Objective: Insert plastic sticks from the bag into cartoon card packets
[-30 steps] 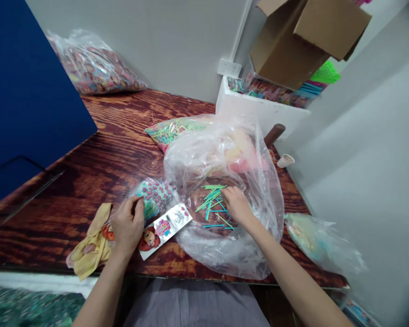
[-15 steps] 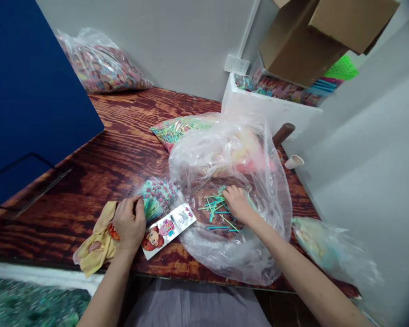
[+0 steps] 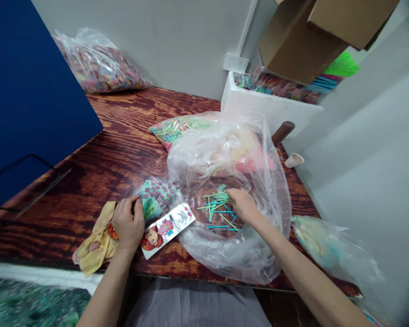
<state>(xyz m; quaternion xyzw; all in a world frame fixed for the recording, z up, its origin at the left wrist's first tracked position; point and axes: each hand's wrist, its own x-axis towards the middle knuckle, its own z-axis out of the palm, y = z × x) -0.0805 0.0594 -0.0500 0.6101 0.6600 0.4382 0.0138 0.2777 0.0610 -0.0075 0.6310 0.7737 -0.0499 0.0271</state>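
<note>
My right hand (image 3: 244, 205) reaches inside a big clear plastic bag (image 3: 255, 172) lying open on the wooden table (image 3: 116, 150). Its fingers are curled down on a loose pile of green and blue thin sticks (image 3: 216, 206). My left hand (image 3: 128, 223) is closed on the mouth of a small clear packet (image 3: 157, 196) printed with pink patterns, with green sticks showing inside it. A cartoon header card (image 3: 165, 229) lies flat just right of that hand. A yellow cartoon packet (image 3: 94, 244) lies partly under my left wrist.
A bag of many coloured sticks (image 3: 177, 128) lies behind the big bag. A white foam box (image 3: 266, 106) with packets, a cardboard box (image 3: 313, 32) above it, a paper cup (image 3: 293, 160), a stuffed bag (image 3: 98, 63) far left, a blue board (image 3: 27, 95), another clear bag (image 3: 330, 252) at right.
My right hand has raked the sticks together into a tighter pile and shifted a little towards me. My left hand stays on the small packet.
</note>
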